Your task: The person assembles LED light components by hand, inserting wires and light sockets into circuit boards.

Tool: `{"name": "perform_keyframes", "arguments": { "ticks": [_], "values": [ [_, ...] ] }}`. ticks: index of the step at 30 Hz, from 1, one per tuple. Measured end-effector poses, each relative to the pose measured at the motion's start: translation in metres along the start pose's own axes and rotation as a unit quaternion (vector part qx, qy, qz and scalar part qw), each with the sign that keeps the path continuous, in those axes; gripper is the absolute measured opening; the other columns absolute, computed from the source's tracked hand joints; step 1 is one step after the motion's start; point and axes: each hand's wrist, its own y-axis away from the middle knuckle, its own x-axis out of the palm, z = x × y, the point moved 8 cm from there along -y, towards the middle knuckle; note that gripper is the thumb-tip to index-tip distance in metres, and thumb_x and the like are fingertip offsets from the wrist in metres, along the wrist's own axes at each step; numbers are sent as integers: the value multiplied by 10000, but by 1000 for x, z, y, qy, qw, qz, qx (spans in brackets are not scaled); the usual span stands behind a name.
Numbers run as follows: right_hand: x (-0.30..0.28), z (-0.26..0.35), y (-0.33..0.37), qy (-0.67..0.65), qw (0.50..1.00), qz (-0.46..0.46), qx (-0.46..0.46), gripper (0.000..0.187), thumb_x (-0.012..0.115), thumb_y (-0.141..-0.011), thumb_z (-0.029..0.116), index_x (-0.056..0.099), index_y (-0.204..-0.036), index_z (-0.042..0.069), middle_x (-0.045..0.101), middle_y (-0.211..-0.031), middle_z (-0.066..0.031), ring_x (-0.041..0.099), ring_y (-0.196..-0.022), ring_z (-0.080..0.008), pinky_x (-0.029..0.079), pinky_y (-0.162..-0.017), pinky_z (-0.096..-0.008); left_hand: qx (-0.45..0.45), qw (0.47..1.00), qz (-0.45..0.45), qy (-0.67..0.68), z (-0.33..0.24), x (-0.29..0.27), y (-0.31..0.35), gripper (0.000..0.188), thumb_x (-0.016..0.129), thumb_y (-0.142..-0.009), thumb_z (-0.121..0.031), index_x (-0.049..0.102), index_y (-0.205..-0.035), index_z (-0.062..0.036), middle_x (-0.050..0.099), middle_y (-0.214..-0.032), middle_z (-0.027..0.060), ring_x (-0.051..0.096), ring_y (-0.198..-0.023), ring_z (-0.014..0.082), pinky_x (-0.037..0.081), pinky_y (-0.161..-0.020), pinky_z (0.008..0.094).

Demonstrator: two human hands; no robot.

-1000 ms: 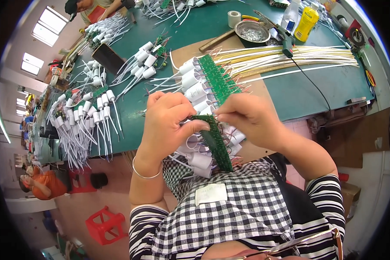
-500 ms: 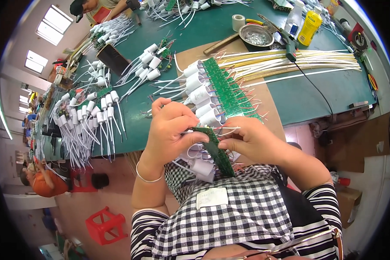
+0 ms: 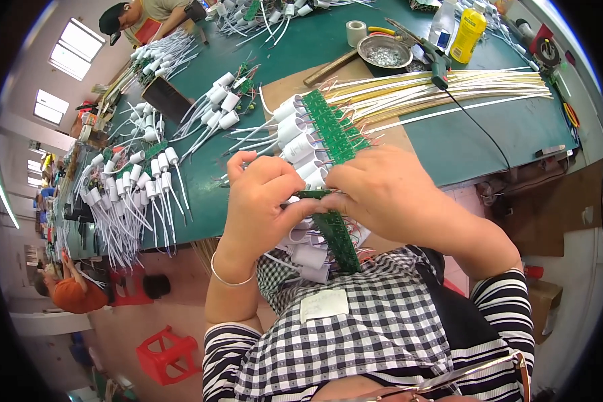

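A long green circuit board panel hangs down past the table's near edge, in front of the checked apron, with white cylinders along its left side. My left hand pinches its upper end between thumb and fingers. Close against it, my right hand has thumb and fingertips pressed together at the same end; a thin wire may be between them, but the fingers hide it. Just beyond both hands, another stretch of green board lies on brown cardboard. White cylinders with white cables line its left, and thin wires stick out on its right.
Bundles of white cylinders with cables cover the table's left. Farther right lie long white and yellow strips, a corded soldering tool, a metal bowl, a tape roll and a yellow bottle. A co-worker sits at the far left.
My right hand has moved left and its fingertips now meet my left hand at the board's end. The white wire ends that showed by my right fingers are now covered.
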Motion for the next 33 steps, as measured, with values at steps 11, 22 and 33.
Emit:
{"name": "perform_keyframes", "arguments": {
  "ticks": [11,22,33],
  "values": [
    [24,-28,40,-343,932,1,117,268,633,-787,154,542,-984,-4,581,-860,-84,574,-756,-193,475,-619,-294,-4,998,-2,57,20,3,10,284,745,-627,-324,603,-700,-89,566,-724,-2,529,-724,170,293,-815,352],
    [49,-19,42,-266,960,10,85,163,626,-790,122,544,-872,7,578,-751,-106,585,-673,-239,457,-589,-329,21,999,4,-24,-4,11,0,359,670,-698,-443,570,-764,-104,570,-783,11,536,-806,196,250,-906,402],
    [62,-27,70,-384,890,66,236,240,635,-786,105,559,-992,9,590,-903,-107,590,-752,-189,485,-620,-291,13,999,-4,31,2,14,2,375,659,-706,-451,544,-738,-96,556,-728,12,533,-754,197,249,-882,392]
  ]
}}
